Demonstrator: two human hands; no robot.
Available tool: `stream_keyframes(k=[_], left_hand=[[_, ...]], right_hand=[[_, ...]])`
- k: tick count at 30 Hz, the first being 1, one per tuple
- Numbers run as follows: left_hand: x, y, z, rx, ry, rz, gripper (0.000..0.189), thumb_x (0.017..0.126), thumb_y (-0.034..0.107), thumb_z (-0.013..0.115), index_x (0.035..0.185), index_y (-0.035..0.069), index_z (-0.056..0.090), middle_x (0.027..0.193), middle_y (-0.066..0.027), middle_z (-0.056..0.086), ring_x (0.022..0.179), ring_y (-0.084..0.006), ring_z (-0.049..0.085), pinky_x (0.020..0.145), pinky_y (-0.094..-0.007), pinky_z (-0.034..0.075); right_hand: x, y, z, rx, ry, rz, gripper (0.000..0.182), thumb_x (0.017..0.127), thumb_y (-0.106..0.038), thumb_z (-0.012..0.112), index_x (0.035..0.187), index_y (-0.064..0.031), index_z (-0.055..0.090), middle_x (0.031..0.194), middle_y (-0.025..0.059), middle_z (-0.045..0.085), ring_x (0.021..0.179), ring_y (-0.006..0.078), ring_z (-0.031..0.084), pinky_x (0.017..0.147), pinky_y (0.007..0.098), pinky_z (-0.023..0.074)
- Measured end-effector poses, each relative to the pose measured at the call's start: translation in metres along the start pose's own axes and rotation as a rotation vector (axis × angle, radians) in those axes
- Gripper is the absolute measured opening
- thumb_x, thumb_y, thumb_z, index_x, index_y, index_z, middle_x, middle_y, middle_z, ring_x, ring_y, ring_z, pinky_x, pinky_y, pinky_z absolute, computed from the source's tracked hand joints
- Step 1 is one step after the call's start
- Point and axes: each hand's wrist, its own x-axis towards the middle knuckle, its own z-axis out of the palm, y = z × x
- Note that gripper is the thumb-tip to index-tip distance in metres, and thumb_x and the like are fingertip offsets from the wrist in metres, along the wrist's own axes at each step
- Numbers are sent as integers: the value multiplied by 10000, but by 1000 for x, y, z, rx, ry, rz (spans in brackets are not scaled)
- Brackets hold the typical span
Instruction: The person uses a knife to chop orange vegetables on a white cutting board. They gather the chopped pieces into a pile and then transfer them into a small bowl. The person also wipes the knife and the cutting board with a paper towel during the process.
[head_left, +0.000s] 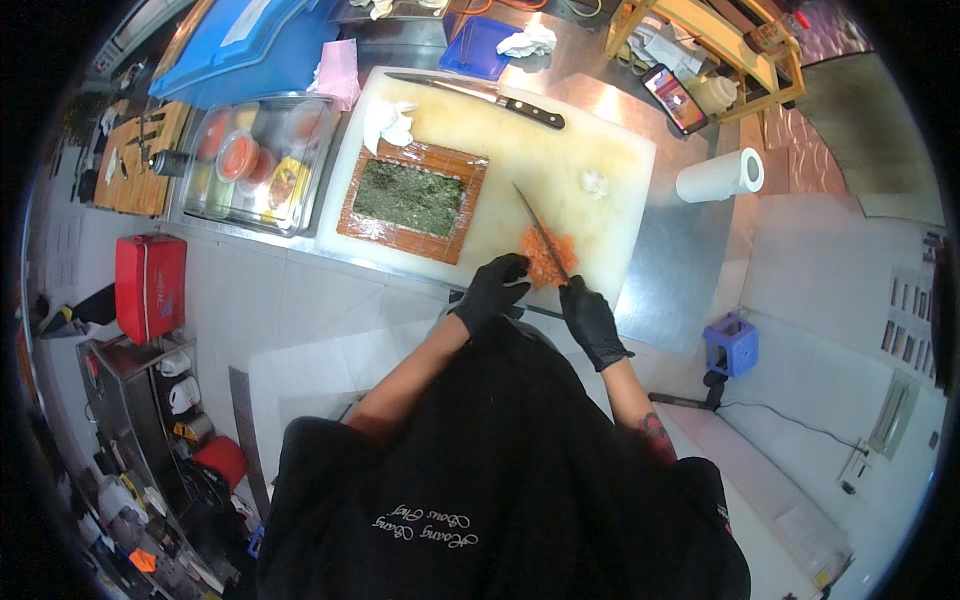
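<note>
Gloved in black, my right hand (589, 319) grips a kitchen knife (541, 229) by its handle at the near right of a white cutting board (615, 161). The blade lies across a pile of chopped orange fish or similar food (536, 259). My left hand (495, 289), also gloved, is at the pile's left edge with its fingers bent; whether it pinches any food cannot be seen. To the left, a nori sheet covered with rice in part (409, 196) lies on a plastic-wrapped bamboo rolling mat (469, 202). A second knife (525, 109) rests along the board's far edge.
A lidded clear container (300, 202) with several foods stands left, with a small tub (238, 156) on top. Crumpled white towels (388, 124) lie on the board. Right of it are a paper roll (716, 177) and a phone (673, 99). A blue bin (247, 56) is far left.
</note>
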Motion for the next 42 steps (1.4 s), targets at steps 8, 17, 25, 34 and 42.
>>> stream_keyframes(k=[8,17,25,34,42], left_hand=[[11,23,-37,-73,-189,-4,345,871,54,660,1207,17,589,1089,-84,670,1020,-134,632,906,-308,518],[33,39,-80,-115,-122,47,280,839,32,704,1106,20,621,1027,-75,686,936,-134,656,841,-294,518],[19,41,-104,-272,-155,-184,224,814,1,690,1019,52,616,864,37,564,801,-61,503,713,-230,435],[21,35,-101,-220,-211,-148,169,829,23,676,975,70,606,753,59,489,709,-44,436,632,-221,380],[25,35,-112,-191,-255,-177,123,882,159,688,936,91,600,822,26,562,754,-82,506,675,-249,417]], right_hand=[[-5,-29,2,75,75,143,228,959,-239,529,1000,-14,536,697,278,619,669,477,616,583,559,485],[-7,-62,21,180,149,277,279,978,-264,484,1079,-11,544,733,285,624,703,475,622,643,566,480],[-17,-63,48,151,188,334,248,972,-239,510,1028,2,526,732,281,629,695,466,628,605,559,476],[-22,-80,45,132,101,376,286,976,-286,487,1082,-28,551,768,268,645,739,454,638,657,543,492],[-20,-77,34,122,170,437,314,973,-303,492,1067,-9,553,768,275,643,742,469,631,662,554,494]])
